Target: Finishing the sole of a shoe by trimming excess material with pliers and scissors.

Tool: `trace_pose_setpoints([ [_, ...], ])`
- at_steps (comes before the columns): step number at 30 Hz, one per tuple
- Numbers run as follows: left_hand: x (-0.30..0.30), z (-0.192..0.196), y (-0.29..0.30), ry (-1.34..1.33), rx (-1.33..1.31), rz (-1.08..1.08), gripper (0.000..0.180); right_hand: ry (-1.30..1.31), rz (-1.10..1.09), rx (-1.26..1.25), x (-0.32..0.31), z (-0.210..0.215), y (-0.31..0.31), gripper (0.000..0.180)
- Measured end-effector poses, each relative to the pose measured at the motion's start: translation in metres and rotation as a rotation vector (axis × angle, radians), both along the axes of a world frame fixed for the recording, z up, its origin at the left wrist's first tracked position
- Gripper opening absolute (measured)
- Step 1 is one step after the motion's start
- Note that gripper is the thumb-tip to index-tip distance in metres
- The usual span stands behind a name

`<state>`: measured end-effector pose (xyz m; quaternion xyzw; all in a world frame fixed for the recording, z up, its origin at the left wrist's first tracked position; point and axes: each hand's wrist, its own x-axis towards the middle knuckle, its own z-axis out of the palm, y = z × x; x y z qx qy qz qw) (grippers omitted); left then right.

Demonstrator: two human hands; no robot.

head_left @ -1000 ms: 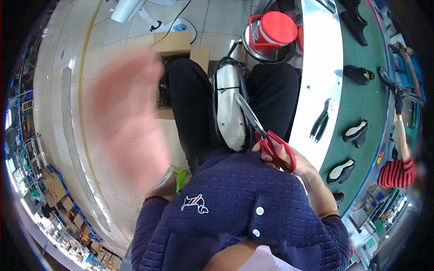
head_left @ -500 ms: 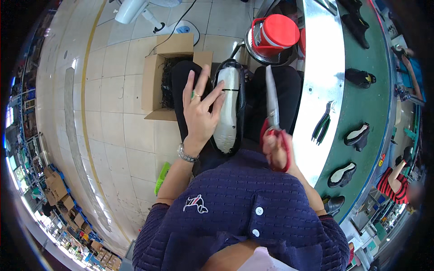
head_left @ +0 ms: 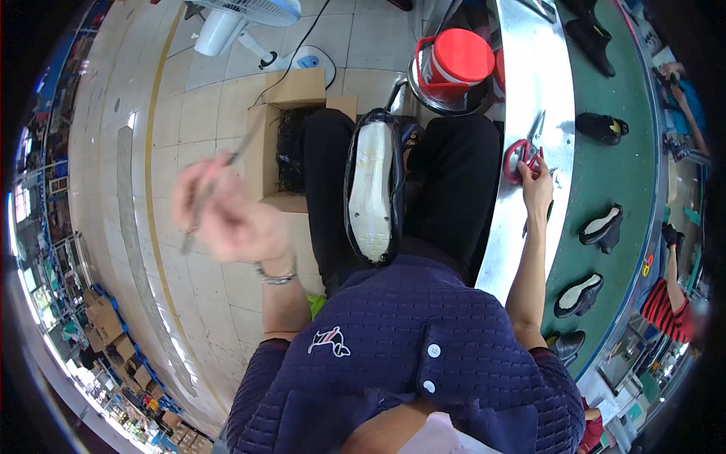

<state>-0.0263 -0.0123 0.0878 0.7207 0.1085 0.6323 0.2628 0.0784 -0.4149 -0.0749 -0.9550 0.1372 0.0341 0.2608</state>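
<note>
Landmark: black shoe (head_left: pixel 372 197) lying pale underside up between the person's knees; faint marks on that underside, too small to read.

Left hand (head_left: pixel 231 216) is left of the shoe, in the air, motion-blurred; fingers curled round a thin dark object (head_left: pixel 240 151), kind unclear. Wristwatch (head_left: pixel 277 277) on that wrist, dial not readable.

Right hand (head_left: pixel 537 185) is right of the shoe, fingertips on the red handles of the scissors (head_left: pixel 519 160); cannot tell if they grip or just touch. Scissors lie on the metal counter (head_left: pixel 533 79), blades pointing away from the person.

Below the shoe: navy shirt (head_left: pixel 378 303) with an animal-outline emblem (head_left: pixel 329 342) on the chest. Left of and above the shoe, beyond the box, a fan (head_left: pixel 219 30) with a blue panel on its base, writing too small to read.

Left of the shoe: open cardboard box (head_left: pixel 296 87), dark stuff inside. Up and right of it: red-lidded bucket (head_left: pixel 463 55). Far right, past the counter: green belt (head_left: pixel 597 178) carrying more shoes (head_left: pixel 578 295).
</note>
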Motion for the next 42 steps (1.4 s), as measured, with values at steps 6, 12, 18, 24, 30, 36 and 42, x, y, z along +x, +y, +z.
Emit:
trace_pose_setpoints([
  [6,-0.016,-0.083,0.08,0.586,-0.184,-0.05,0.028,-0.15,-0.018,-0.057,-0.008,0.0,-0.007,0.049],
  [12,-0.038,-0.141,0.025,0.87,-0.537,-0.258,0.052,-0.218,-0.104,-0.483,-0.07,-0.023,-0.058,0.067],
  [18,0.012,-0.085,-0.066,0.947,0.579,-0.801,0.052,-0.198,-0.089,-0.411,-0.078,-0.025,-0.06,0.066],
  [24,0.104,-0.085,-0.099,1.055,0.342,-1.049,0.046,0.08,-0.268,0.318,-0.065,-0.012,-0.073,0.046],
  [30,0.156,-0.098,-0.086,1.125,0.323,-0.88,0.034,0.213,-0.088,0.85,-0.063,0.08,-0.003,0.04],
  [36,0.174,-0.087,-0.078,1.274,0.173,-0.755,0.033,0.405,0.458,0.756,0.0,0.131,0.061,0.065],
  [42,0.09,-0.09,-0.096,1.154,0.427,-0.876,0.092,0.84,0.598,0.497,0.049,0.162,0.098,0.065],
])
